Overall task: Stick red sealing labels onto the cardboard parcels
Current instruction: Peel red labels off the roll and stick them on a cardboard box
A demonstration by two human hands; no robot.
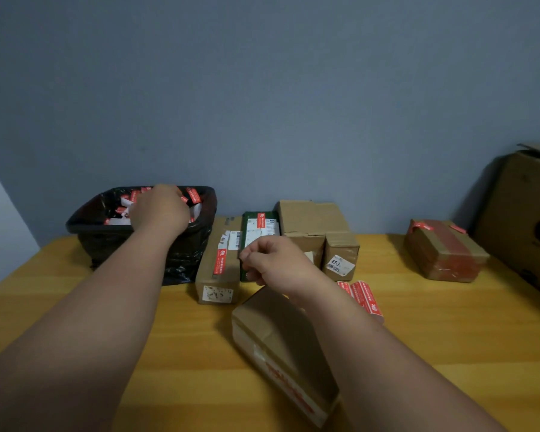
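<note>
My left hand [159, 210] reaches into a black-lined bin [85, 221] that holds several red labels and white backing scraps; its fingertips are hidden. My right hand [272, 260] hovers with thumb and fingers pinched together above a long cardboard parcel [215, 285] and a green box [256, 226], each bearing a red label. A brown parcel [281, 347] with red printed tape lies in front, under my right forearm. A strip of red sealing labels [367, 296] lies on the table just right of that wrist.
Two more cardboard boxes [309, 219] [340, 254] stand against the blue wall. A parcel wrapped in red tape [443, 251] sits at the right, beside a large open carton [524, 226]. Everything rests on a wooden table [449, 338].
</note>
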